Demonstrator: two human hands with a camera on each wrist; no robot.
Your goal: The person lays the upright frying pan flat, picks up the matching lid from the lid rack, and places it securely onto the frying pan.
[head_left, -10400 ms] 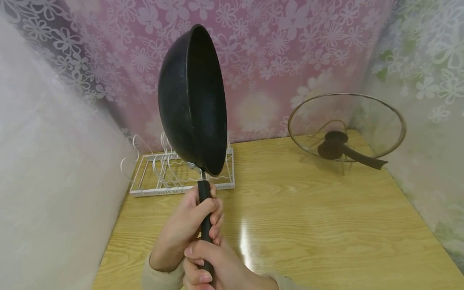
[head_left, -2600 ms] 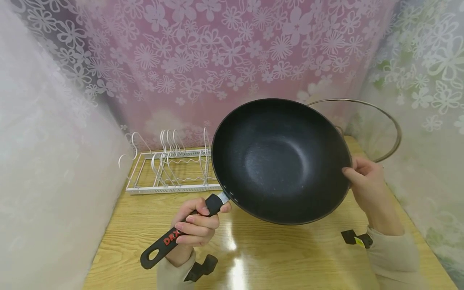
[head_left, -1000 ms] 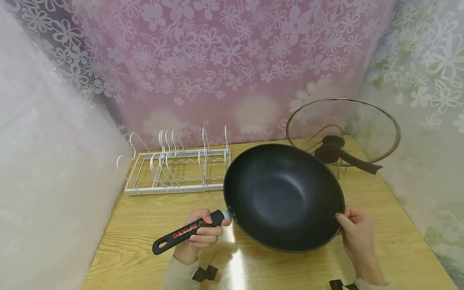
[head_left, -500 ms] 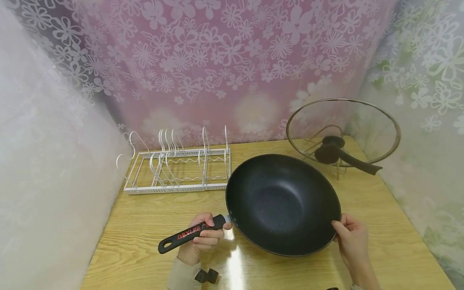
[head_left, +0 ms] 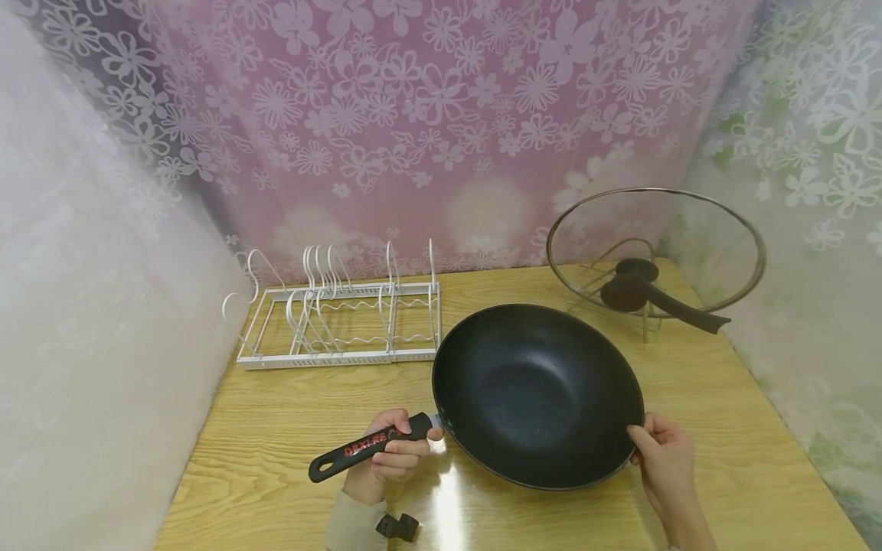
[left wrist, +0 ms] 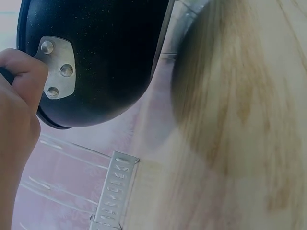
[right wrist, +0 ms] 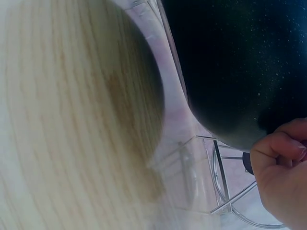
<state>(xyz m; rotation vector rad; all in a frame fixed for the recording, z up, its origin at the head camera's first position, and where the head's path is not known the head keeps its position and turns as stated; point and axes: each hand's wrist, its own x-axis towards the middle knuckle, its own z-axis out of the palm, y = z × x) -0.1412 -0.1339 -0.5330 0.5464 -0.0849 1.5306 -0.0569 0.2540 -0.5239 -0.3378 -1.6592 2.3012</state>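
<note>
A black wok [head_left: 530,390] faces up over the front middle of the table, its handle pointing left. My left hand [head_left: 391,451] grips the black handle [head_left: 351,453] close to the pan, the thumb on top. On the opposite side, my right hand [head_left: 663,455] pinches the rim between thumb and fingers. Seen from the left wrist, the riveted bracket [left wrist: 60,69] joins handle to pan beside the left hand [left wrist: 19,100]. A gap shows between the wok's rounded underside [right wrist: 230,86] and the table in the right wrist view, with the wok's shadow on the wood.
A white wire rack [head_left: 317,358] with upright loops stands at the back left of the wooden table [head_left: 703,398]. Behind the wok on the right, a glass lid [head_left: 760,264] with a dark knob and a black-handled utensil [head_left: 678,306] rest on a wire stand [head_left: 645,325].
From an upright two-handed hold on its handle, the wok has turned to face up, and the right hand has gone to the rim. Lately both hands have lowered it toward the table.
</note>
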